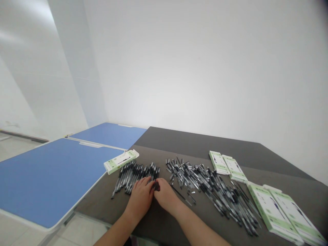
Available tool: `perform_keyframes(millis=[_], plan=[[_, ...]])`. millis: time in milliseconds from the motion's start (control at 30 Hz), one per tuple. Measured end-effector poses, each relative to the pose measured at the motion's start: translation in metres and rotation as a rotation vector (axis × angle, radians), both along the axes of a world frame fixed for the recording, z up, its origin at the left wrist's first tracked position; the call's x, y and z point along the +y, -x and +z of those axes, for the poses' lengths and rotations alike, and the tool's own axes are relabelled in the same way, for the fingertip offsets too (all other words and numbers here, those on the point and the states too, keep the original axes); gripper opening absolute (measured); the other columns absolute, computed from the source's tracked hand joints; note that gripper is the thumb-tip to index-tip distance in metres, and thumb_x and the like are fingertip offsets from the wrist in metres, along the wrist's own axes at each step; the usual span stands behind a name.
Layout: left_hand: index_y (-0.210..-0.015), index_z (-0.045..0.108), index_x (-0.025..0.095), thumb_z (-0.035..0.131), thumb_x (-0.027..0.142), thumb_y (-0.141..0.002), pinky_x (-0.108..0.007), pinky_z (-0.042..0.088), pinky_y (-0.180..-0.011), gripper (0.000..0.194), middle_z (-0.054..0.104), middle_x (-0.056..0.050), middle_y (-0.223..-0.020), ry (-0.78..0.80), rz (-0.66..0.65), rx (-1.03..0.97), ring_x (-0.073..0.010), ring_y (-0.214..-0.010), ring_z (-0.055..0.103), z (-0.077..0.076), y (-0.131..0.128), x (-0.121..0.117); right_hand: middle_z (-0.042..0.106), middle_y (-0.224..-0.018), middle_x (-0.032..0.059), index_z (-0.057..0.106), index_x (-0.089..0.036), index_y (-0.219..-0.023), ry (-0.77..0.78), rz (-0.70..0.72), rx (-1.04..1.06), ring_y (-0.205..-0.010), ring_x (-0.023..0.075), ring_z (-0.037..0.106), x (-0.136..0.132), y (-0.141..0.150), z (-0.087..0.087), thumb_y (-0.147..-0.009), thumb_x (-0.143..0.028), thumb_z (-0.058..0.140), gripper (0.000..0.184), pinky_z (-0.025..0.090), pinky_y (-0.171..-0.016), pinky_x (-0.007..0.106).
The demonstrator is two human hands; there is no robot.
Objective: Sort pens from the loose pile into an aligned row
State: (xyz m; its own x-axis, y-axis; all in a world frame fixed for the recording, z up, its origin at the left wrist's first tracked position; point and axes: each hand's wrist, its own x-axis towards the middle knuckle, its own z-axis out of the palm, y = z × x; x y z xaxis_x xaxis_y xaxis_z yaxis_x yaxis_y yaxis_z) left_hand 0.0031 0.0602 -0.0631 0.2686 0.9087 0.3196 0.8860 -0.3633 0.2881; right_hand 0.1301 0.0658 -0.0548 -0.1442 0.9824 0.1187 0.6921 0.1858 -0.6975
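While our left hand lies open on the bunch of black pens on the dark table, our right hand curls beside it, its grip impossible to tell.

No wording on the green-and-white pen boxes is legible.

A tidy bunch of thin black and clear plastic pens, lying side by side, a big messy heap of the same pens close by, crossed every which way
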Motion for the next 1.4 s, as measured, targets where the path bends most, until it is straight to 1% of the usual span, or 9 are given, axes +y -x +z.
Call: perform_keyframes(millis=[133, 233, 433, 567, 733, 900, 1033, 1233, 1400], plan=[[-0.109, 0.061, 0.022, 0.046, 0.018, -0.082, -0.048, 0.032, -0.101, 0.031, 0.057, -0.008, -0.123, -0.08, -0.021, -0.029, -0.0254, -0.114, 0.05, 0.0, 0.0, -0.002, 0.064, -0.103, 0.008, 0.061, -0.015, -0.104, -0.014, -0.06, -0.072, -0.09, 0.0172, 0.06, -0.01, -0.024, 0.007, -0.074, -0.011, 0.05, 0.033, 0.044, -0.081, 0.023], [-0.11, 0.06, 0.021, 0.045, 0.018, -0.083, -0.046, 0.037, -0.098, 0.032, 0.058, -0.009, -0.12, -0.137, -0.043, -0.104, -0.0245, -0.11, 0.053, 0.004, -0.002, -0.005, 0.067, -0.091, 0.0099, 0.065, -0.016, -0.088, -0.021, -0.129, -0.174, -0.088, 0.022, 0.061, -0.025, -0.05, 0.016, -0.081, -0.016, 0.046, 0.021, 0.043, -0.081, 0.03], [-0.111, 0.059, 0.021, 0.042, 0.018, -0.085, -0.038, 0.044, -0.093, 0.031, 0.059, -0.009, -0.115, -0.154, -0.111, -0.248, -0.0214, -0.105, 0.055, 0.016, -0.021, -0.009, 0.068, -0.088, 0.0167, 0.066, -0.011, -0.088, 0.035, -0.186, -0.722, -0.08, 0.0242, 0.066, -0.041, -0.075, 0.02, -0.083, -0.007, 0.041, 0.026, 0.044, -0.067, 0.029], [-0.11, 0.058, 0.021, 0.041, 0.017, -0.086, -0.038, 0.044, -0.091, 0.03, 0.059, -0.009, -0.111, -0.121, -0.134, -0.312, -0.0209, -0.102, 0.056, 0.02, -0.033, -0.011, 0.069, -0.087, 0.0176, 0.066, -0.009, -0.088, 0.067, -0.167, -0.737, -0.079, 0.0256, 0.066, -0.037, -0.074, 0.016, -0.079, 0.002, 0.037, 0.032, 0.045, -0.065, 0.03], [-0.105, 0.06, 0.022, 0.041, 0.021, -0.086, -0.036, 0.044, -0.087, 0.027, 0.062, -0.008, -0.103, -0.022, -0.141, -0.411, -0.0207, -0.095, 0.058, 0.025, -0.038, -0.025, 0.069, -0.086, 0.0187, 0.068, -0.01, -0.083, 0.085, -0.12, -0.714, -0.081, 0.0283, 0.066, -0.034, -0.08, 0.021, -0.075, -0.003, 0.044, 0.025, 0.045, -0.067, 0.033], [-0.098, 0.065, 0.023, 0.047, 0.031, -0.084, -0.031, 0.043, -0.083, 0.024, 0.067, -0.005, -0.096, 0.228, -0.132, -0.564, -0.02, -0.091, 0.06, 0.024, -0.047, -0.035, 0.071, -0.084, 0.0133, 0.068, -0.015, -0.081, 0.079, -0.095, -0.651, -0.082, 0.0247, 0.065, -0.033, -0.091, 0.034, -0.075, -0.014, 0.047, 0.022, 0.042, -0.067, 0.029], [-0.097, 0.067, 0.02, 0.052, 0.038, -0.079, -0.028, 0.043, -0.071, 0.029, 0.069, -0.004, -0.087, 0.436, -0.121, -0.762, -0.0186, -0.077, 0.06, 0.024, -0.061, -0.024, 0.071, -0.078, 0.0056, 0.067, -0.02, -0.075, 0.053, -0.033, -0.541, -0.077, 0.0188, 0.064, -0.034, -0.089, 0.047, -0.074, -0.019, 0.047, 0.02, 0.038, -0.062, 0.025], [-0.071, 0.069, 0.015, 0.059, 0.044, -0.073, -0.022, 0.037, -0.058, 0.031, 0.058, 0.001, -0.06, 0.569, -0.109, -1.131, -0.0125, -0.06, 0.05, 0.035, -0.078, 0.002, 0.068, -0.067, 0.0001, 0.068, -0.02, -0.073, 0.072, 0.03, -0.299, -0.063, 0.0127, 0.058, -0.017, -0.102, 0.051, -0.078, -0.024, 0.047, 0.022, 0.034, -0.054, 0.021], [-0.08, 0.07, 0.014, 0.07, 0.045, -0.063, -0.022, 0.041, -0.064, 0.035, 0.063, -0.002, -0.073, 0.544, 0.007, -1.518, -0.0112, -0.064, 0.052, 0.035, -0.084, 0.023, 0.068, -0.088, 0.0063, 0.068, -0.018, -0.086, -0.004, -0.236, -0.375, -0.082, 0.0174, 0.06, 0.008, -0.135, 0.038, -0.088, -0.027, 0.036, 0.033, 0.038, -0.069, 0.024]])
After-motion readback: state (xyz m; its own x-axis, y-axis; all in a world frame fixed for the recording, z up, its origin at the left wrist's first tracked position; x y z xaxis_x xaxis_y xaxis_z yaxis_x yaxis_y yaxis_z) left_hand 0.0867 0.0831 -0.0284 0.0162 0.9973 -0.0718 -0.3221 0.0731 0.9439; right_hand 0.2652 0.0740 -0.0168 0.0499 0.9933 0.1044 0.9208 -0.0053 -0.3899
